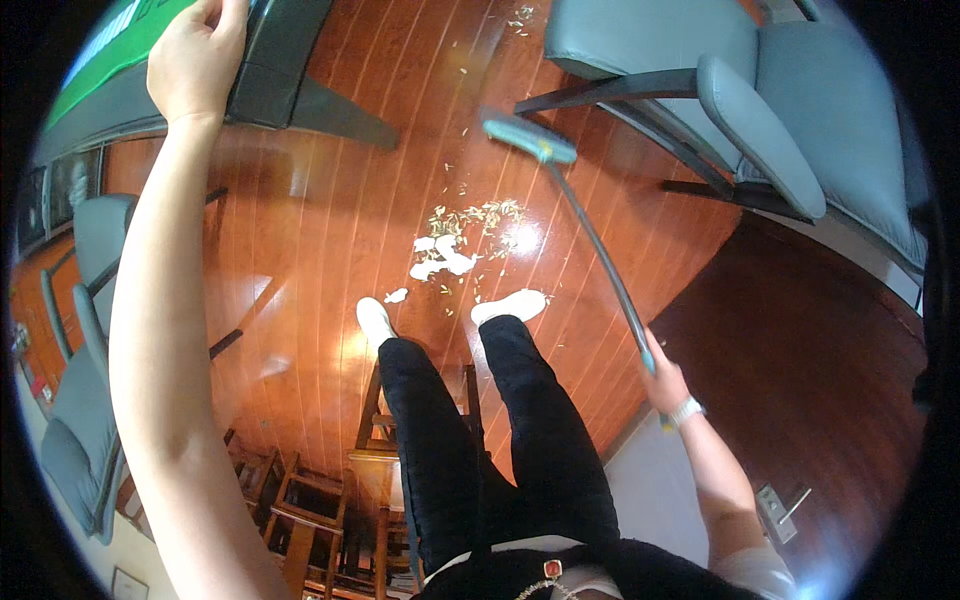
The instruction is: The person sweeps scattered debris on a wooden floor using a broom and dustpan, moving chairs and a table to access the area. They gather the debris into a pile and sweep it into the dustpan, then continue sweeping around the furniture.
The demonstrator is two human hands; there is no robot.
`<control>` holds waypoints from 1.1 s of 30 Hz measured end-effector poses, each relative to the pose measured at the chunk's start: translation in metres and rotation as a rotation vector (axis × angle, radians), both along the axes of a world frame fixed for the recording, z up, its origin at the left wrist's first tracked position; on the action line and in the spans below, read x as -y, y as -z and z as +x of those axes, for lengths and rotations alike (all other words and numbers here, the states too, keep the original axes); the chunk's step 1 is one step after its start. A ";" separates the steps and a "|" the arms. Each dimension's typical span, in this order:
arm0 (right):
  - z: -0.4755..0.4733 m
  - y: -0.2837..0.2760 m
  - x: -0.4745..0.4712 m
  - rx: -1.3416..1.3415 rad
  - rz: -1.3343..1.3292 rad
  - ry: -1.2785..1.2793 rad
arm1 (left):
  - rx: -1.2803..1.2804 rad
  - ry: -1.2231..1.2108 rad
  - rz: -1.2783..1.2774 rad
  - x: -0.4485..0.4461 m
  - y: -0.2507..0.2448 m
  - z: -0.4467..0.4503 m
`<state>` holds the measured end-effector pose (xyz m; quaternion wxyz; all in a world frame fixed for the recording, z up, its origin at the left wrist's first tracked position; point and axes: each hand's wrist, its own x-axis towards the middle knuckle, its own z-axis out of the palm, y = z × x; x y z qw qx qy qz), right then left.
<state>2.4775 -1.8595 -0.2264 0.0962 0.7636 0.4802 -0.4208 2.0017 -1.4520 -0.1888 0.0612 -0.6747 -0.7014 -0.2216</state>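
Note:
My right hand [663, 381] grips the pole of a broom [600, 247], whose pale teal head [529, 139] is over the wooden floor near a chair's leg, its bristles blurred. My left hand [196, 64] is at the upper left, fingers curled, over the dark edge of a green-topped table [120, 71]; whether it holds or rests on anything is not visible. Husk-like scraps [480, 217] lie scattered on the floor in front of my feet, beside crumpled white tissues [444, 259]. A smaller tissue piece [396, 295] lies between my white shoes.
A grey-blue cushioned armchair [652, 37] stands at the upper right. More scraps [521, 19] lie at the top. Grey chairs [82, 390] stand at the left, and wooden stools [307, 502] behind my legs. A dark wooden door [795, 360] with a metal handle is at the right.

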 end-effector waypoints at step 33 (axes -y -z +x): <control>-0.143 0.111 -0.129 -0.136 -0.083 0.104 | 0.028 0.063 0.152 0.013 -0.016 0.031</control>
